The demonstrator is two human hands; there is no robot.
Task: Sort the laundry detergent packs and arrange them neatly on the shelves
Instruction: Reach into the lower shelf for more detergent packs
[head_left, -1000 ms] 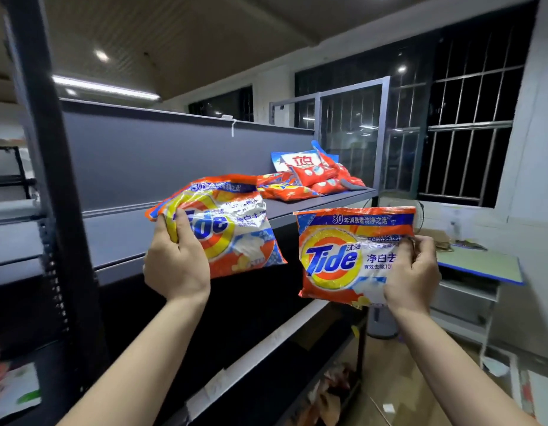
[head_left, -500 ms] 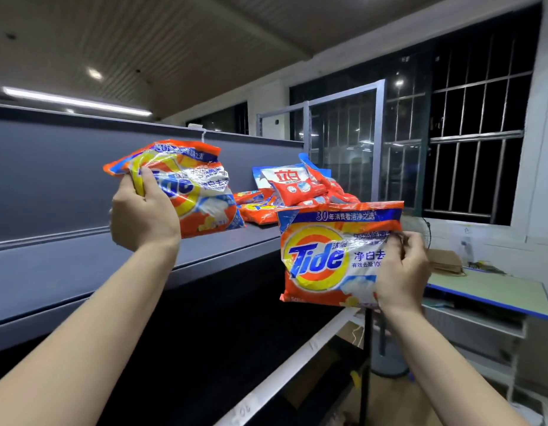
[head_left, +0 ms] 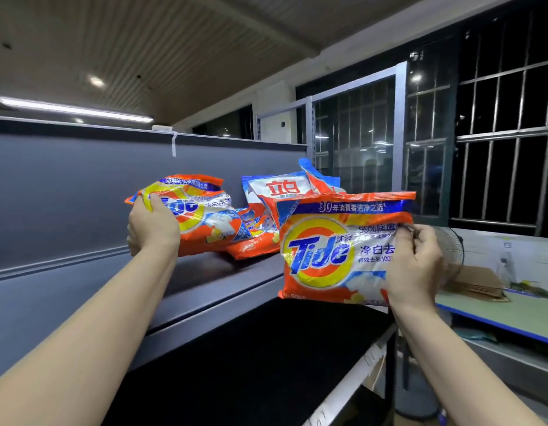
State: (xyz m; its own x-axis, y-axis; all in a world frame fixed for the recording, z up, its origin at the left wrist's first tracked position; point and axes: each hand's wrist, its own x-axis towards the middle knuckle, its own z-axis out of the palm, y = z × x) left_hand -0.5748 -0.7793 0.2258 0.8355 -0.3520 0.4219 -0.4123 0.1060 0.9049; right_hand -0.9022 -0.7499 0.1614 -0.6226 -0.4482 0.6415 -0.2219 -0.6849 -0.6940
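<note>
Tide pack [head_left: 186,216] in my left hand [head_left: 152,229] sits at centre-left of the frame, its lower edge at or just above the grey shelf [head_left: 223,281]; I cannot tell if it touches. My fingers curl round its left end, so its long axis runs rightward from the grip toward the heap of packs [head_left: 278,207] at frame centre, just beside it. My right hand [head_left: 417,265] pinches a second Tide pack [head_left: 337,250] by its right edge, held upright off the shelf's front lip at centre-right. I judge the left pack nearer the shelf, so it should go down first.
</note>
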